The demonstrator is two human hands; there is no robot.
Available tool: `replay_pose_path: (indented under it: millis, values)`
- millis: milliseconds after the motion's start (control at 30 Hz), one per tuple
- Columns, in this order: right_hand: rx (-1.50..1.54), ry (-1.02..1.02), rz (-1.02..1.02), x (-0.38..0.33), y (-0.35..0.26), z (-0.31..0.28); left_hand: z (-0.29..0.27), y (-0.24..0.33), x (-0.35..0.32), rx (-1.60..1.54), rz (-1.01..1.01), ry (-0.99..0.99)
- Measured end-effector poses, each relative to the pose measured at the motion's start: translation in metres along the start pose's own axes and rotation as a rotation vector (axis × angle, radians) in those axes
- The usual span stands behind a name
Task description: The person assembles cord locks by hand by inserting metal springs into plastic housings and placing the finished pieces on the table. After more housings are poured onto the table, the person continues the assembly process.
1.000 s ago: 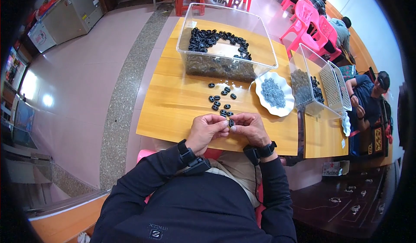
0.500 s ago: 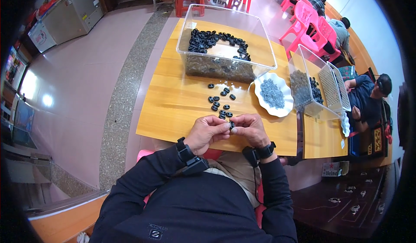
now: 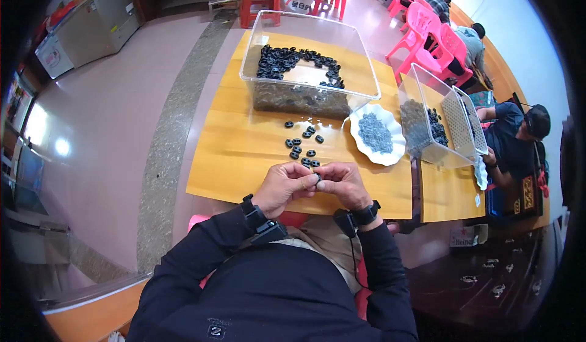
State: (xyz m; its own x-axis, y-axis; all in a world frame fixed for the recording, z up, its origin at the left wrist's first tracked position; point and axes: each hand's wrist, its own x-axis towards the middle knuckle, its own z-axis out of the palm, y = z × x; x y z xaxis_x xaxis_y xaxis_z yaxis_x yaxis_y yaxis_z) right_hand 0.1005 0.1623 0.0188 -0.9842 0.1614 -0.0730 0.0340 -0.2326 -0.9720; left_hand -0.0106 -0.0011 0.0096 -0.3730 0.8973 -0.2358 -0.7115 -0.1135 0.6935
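Nothing shifted: both hands [image 3: 316,183] still pinch small black ring [image 3: 317,177], orientation unclear.

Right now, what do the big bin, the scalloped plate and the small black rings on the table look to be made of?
Big bin: clear glossy plastic, since its contents show through the walls. Scalloped plate: white, smooth, likely plastic or ceramic; I cannot tell which. Small black rings: matte black, probably rubber or plastic. Table: yellowish wood-look top with a grain pattern.

The table [image 3: 244,159] looks like smooth, satin-varnished wood. At its twelve o'clock the bin [image 3: 342,67] is clear glossy plastic; the rings [image 3: 302,144] look matt black, the dish [image 3: 390,150] glossy white.
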Motion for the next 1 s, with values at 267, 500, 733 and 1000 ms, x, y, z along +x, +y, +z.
replay_pose_path:
  millis: [267,500,733,1000]
  values:
    - [0.078,0.051,-0.017,0.004,-0.002,0.006,0.002,0.007,-0.002,0.057,0.058,0.015]
    - [0.119,-0.002,-0.007,0.001,-0.008,0.008,0.0,0.004,-0.003,0.121,0.102,0.004]
    - [0.122,-0.023,-0.042,0.001,-0.002,0.004,0.002,0.008,-0.001,0.135,0.084,-0.028]
    - [-0.069,0.435,-0.194,-0.014,-0.036,-0.033,-0.002,0.012,-0.004,0.028,0.064,0.06]
